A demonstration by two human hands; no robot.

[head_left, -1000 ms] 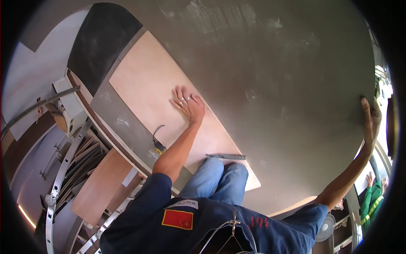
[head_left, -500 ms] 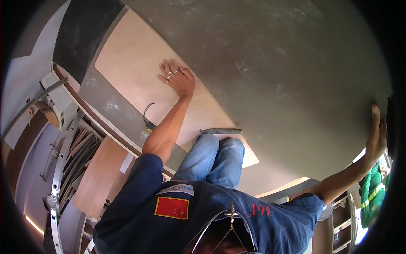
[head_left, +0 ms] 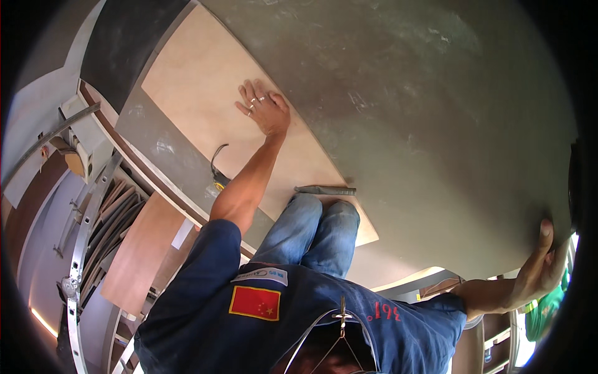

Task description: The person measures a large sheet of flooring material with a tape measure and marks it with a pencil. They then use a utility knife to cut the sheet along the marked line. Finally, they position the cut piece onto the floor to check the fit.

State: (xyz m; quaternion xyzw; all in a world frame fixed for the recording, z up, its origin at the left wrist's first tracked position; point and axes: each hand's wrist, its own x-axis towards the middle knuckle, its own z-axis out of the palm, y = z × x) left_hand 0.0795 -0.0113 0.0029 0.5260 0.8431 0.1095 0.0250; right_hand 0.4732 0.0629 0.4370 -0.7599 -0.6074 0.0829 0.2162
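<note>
My left hand [head_left: 265,109] lies with fingers spread on a pale wooden board [head_left: 190,84], near its long edge. The board rests on a large grey sheet [head_left: 430,112]. My right hand [head_left: 542,268] grips the sheet's right edge, thumb on the face, the other fingers partly hidden. A tape measure [head_left: 219,182], black and yellow, is beside my left forearm, with a dark curved piece above it. A long grey, flat object [head_left: 327,190] lies across the board just beyond my jeans-clad knees [head_left: 336,221].
At upper left is a black panel [head_left: 118,50]. Down the left side are a metal rail [head_left: 75,274], stacked curved offcuts [head_left: 118,230] and a reddish wooden panel [head_left: 137,258]. A co-worker in green [head_left: 542,318] is partly visible at lower right, beside shelving [head_left: 498,336].
My right hand has moved down along the sheet's edge, lower in the picture. My left hand stays spread on the board. The board and surroundings appear higher in the picture than a second ago.
</note>
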